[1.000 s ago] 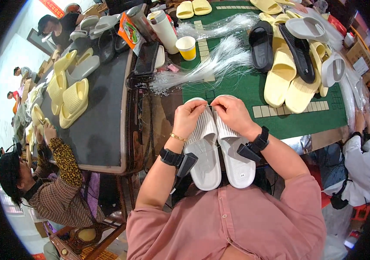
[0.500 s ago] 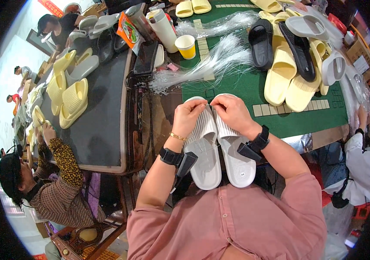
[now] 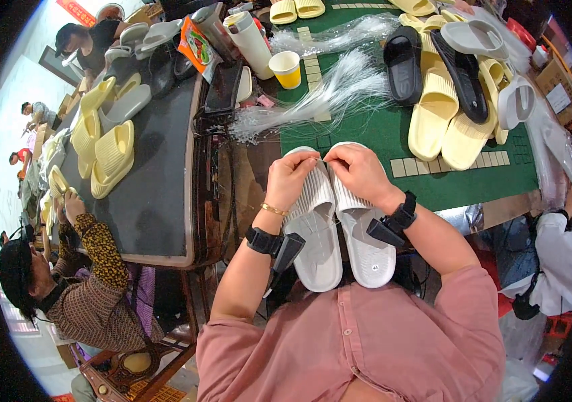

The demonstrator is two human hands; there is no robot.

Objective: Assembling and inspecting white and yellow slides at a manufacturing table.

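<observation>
A pair of white slide slippers stands side by side against my front: the left slipper (image 3: 317,251) and the right slipper (image 3: 368,246), soles down and toes pointing away. Over their ribbed straps, my left hand (image 3: 288,179) and my right hand (image 3: 361,175) meet with fingertips pinched. Between them runs a thin clear plastic strand (image 3: 321,160), its ends hidden by the fingers. Another fine strand shows across the slipper openings. A bundle of similar clear strands (image 3: 345,90) lies on the green mat beyond my hands.
Yellow, black and grey slippers (image 3: 435,100) are piled at the right on the green mat (image 3: 359,141). A yellow-white cup (image 3: 286,71) and a white bottle (image 3: 248,43) stand at the back. On the dark left table (image 3: 158,194) lie more slippers; co-workers sit on both sides.
My hands hold nearly the same pinch above the slippers. The view has shifted very slightly. At the right, the co-worker's arms have moved a little.
</observation>
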